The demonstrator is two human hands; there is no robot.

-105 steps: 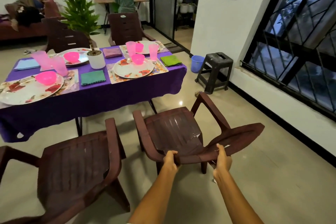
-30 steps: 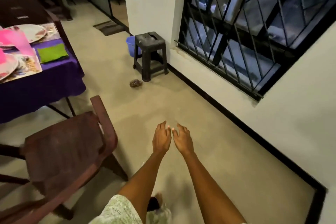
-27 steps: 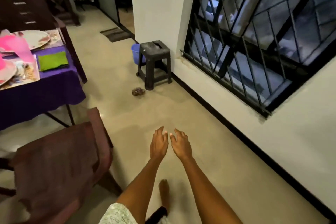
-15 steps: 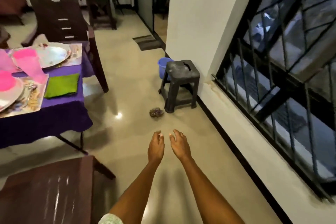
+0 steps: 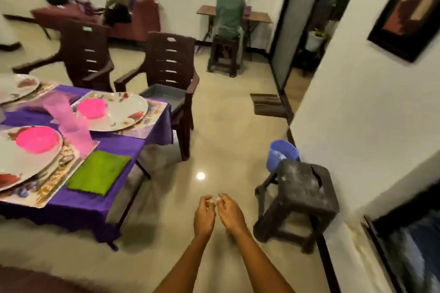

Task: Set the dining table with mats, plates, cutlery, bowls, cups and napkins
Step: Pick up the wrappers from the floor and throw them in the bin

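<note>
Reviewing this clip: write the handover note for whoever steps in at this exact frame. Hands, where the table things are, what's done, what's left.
Hands: left hand and right hand both hold nothing, fingers loosely curled, out over the floor beside the table's corner.
On the purple tablecloth: near setting has a mat, plate, pink bowl, pink cup and green napkin. Far setting has a plate and pink bowl on a mat.
Done: the visible places look laid.
Left: cutlery is too blurred to confirm; check it and the settings out of view.
</note>
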